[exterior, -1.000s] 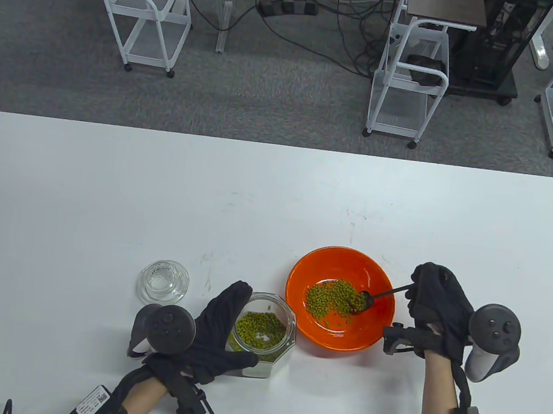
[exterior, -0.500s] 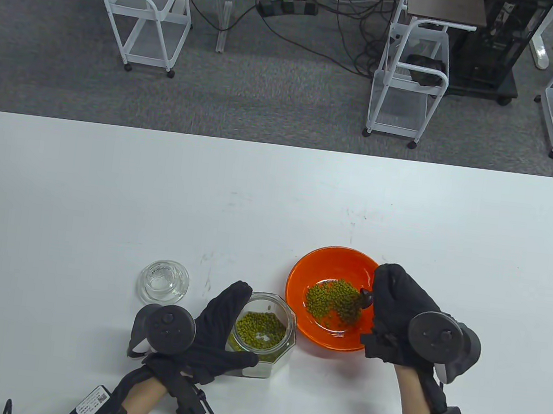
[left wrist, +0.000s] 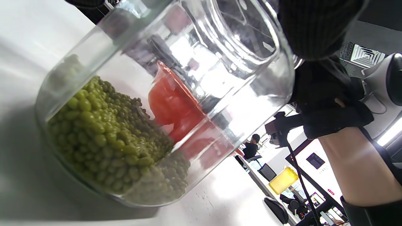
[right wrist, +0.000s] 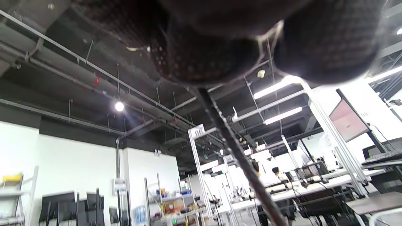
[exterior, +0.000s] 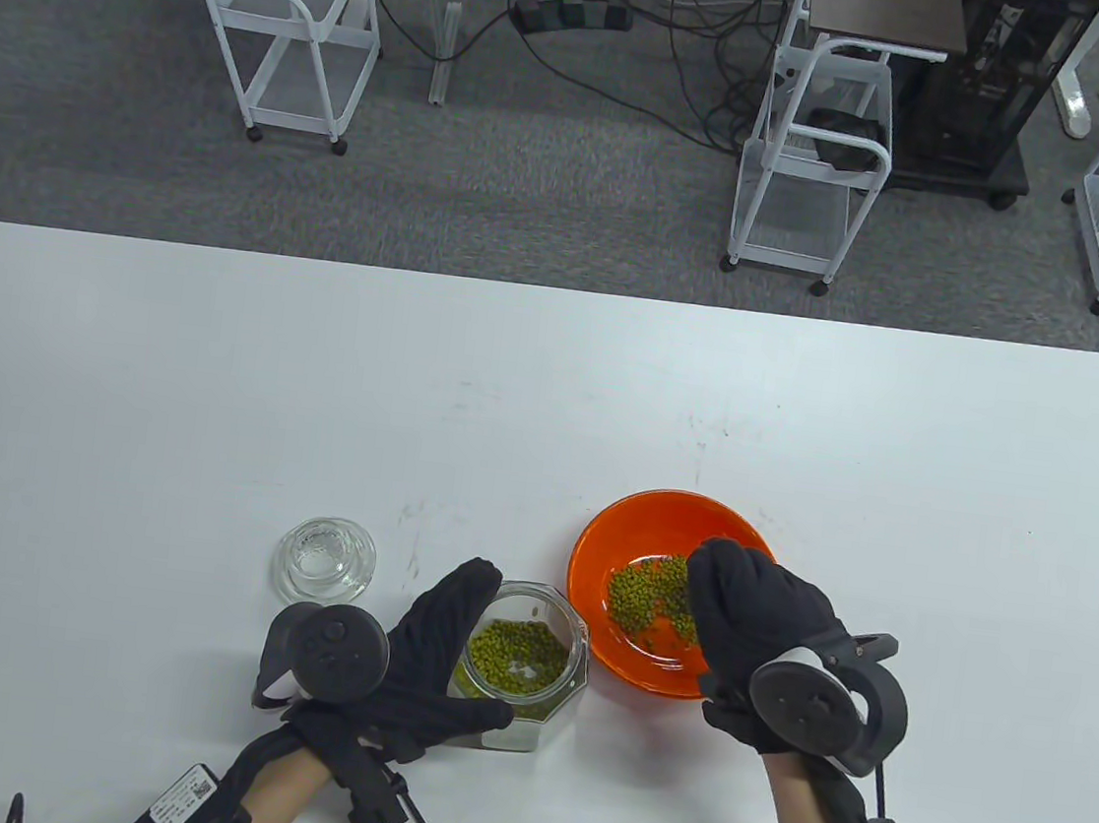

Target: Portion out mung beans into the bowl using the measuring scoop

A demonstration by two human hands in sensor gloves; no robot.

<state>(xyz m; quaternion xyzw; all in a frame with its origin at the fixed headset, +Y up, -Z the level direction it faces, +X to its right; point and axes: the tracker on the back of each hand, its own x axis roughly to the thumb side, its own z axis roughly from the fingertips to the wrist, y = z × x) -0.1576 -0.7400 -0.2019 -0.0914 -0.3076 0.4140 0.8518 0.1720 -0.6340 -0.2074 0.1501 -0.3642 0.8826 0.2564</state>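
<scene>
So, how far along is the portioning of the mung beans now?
Done: a pile of mung beans already lies in the orange bowl, and the jar's lid is off, set on the table. In hand: the right hand is over the bowl, holding the scoop's thin handle; the scoop's head is hidden. The left hand holds the glass jar. Left: the jar holds more beans; I cannot tell the target amount.
</scene>
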